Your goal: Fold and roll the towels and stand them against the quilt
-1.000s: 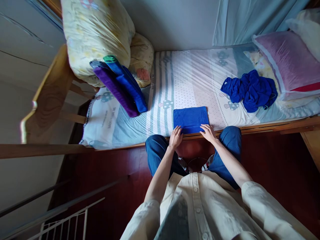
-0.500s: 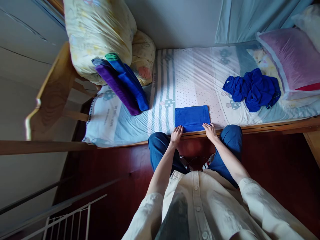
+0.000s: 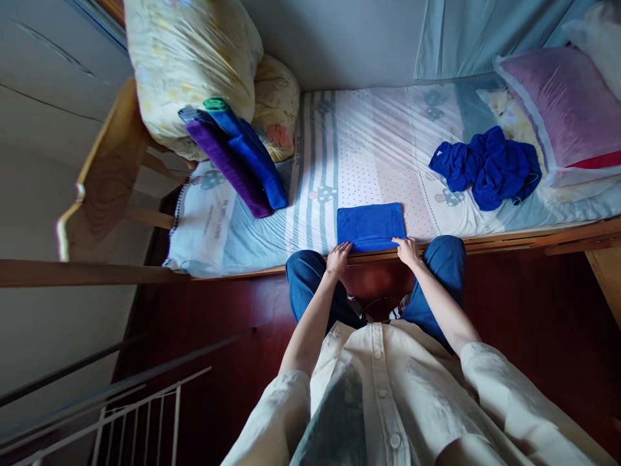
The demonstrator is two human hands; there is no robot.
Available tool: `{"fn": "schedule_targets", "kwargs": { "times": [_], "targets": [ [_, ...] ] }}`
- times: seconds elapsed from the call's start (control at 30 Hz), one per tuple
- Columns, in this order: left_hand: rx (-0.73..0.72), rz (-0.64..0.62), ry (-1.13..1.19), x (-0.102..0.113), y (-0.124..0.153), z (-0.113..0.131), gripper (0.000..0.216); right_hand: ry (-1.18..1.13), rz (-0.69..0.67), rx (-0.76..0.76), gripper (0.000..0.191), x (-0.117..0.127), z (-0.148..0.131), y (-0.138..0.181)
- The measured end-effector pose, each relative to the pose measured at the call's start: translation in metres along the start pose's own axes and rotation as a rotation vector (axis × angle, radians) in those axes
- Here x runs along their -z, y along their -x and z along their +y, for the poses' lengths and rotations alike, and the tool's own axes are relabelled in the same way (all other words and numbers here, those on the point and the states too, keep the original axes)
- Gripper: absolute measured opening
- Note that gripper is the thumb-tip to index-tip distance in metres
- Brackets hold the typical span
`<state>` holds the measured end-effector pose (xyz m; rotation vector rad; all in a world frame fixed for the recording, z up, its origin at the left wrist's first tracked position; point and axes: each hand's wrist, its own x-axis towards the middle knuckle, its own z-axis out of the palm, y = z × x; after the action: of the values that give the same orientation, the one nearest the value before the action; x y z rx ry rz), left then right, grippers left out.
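A blue towel (image 3: 371, 221), folded into a flat rectangle, lies at the near edge of the bed. A narrow band of it is turned up along the side closest to me. My left hand (image 3: 339, 259) is closed on the near left corner, fingers over the cloth. At the near right corner, my right hand (image 3: 406, 250) pinches the same edge, its thumb mostly hidden from view. Off to the left, a purple towel roll (image 3: 230, 167) and a blue towel roll (image 3: 257, 158) lie side by side, slanting against a yellow bundle.
Crumpled blue cloth (image 3: 490, 169) rests on the right part of the bed, beside a pink pillow (image 3: 553, 103) in a clear cover. The yellow patterned bundle (image 3: 194, 71) stands at the left by the wooden headboard (image 3: 104, 168). A white metal rack (image 3: 145, 414) is at lower left.
The view has shifted slightly. Both hands stay at the towel's near corners, and the right hand's fingers look more bunched together than before. The towel lies in the same place.
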<state>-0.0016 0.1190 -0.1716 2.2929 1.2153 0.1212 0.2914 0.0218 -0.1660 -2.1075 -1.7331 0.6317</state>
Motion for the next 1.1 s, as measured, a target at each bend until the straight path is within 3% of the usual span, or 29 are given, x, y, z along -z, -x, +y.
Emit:
{"fn": "schedule_targets", "kwargs": {
  "times": [0.13, 0.27, 0.5, 0.77, 1.1],
  "targets": [
    [0.094, 0.076, 0.162, 0.006, -0.006, -0.004, 0.065, -0.23, 0.062, -0.078, 0.04, 0.003, 0.008, -0.006],
    [0.281, 0.175, 0.32, 0.013, -0.015, -0.006, 0.053, -0.41, 0.164, -0.168, 0.031, 0.002, 0.017, -0.016],
    [0.511, 0.295, 0.586, 0.01, -0.028, -0.006, 0.034, -0.577, 0.282, -0.332, 0.038, -0.007, 0.028, -0.03],
    [0.525, 0.35, 0.568, 0.014, -0.034, -0.01, 0.023, -0.489, 0.381, -0.331, 0.046, -0.004, 0.028, -0.033],
    [0.597, 0.351, 0.483, 0.007, -0.031, -0.01, 0.026, -0.375, 0.303, -0.369, 0.044, -0.007, 0.029, -0.03]
  ]
}}
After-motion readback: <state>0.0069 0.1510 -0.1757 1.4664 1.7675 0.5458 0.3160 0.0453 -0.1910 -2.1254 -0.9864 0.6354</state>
